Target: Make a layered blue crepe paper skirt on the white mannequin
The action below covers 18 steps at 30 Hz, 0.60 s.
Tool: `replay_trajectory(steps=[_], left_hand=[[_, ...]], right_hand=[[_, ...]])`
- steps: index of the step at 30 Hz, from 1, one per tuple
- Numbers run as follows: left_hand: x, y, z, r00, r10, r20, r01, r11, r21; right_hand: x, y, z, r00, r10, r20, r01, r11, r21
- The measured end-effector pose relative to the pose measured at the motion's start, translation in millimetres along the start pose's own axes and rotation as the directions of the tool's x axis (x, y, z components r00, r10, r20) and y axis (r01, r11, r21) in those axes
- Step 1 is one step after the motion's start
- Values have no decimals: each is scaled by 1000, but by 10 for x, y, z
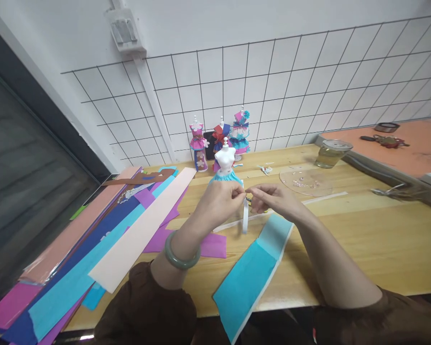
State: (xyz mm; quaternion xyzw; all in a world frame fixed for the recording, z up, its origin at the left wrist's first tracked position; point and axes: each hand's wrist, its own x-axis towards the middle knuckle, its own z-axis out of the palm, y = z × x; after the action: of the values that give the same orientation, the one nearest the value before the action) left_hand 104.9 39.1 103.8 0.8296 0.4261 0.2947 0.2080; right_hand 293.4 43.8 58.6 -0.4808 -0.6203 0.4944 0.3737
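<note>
Head view: left hand (224, 197) pinches a white strip (244, 220) above the counter (345, 244); right hand (275, 196), curled, meets it, grip unclear; light, even tension likely prevents creases.

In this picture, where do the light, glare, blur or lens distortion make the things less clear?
Head view: wide-lens distortion, the gridded wall slanting; head view: whitish glare near the close end of the peach paper, while the panel at far left is dark; head view: soft detail on the white strip below left hand and right hand.
</note>
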Motion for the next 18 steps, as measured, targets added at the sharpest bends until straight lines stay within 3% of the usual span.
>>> replay_trajectory(steps=[4,11,18], left_hand=[[7,-9,39,999,-34,15,33,999,16],[1,-12,57,1000,-20,19,20,1000,-1],[13,2,17,1000,4,5,-4,999,-31]], right_hand=[[-19,-13,3,986,37,165,-36,999,-7],[24,51,9,956,-156,250,166,986,-23],[54,103,18,955,-118,272,139,988,-61]])
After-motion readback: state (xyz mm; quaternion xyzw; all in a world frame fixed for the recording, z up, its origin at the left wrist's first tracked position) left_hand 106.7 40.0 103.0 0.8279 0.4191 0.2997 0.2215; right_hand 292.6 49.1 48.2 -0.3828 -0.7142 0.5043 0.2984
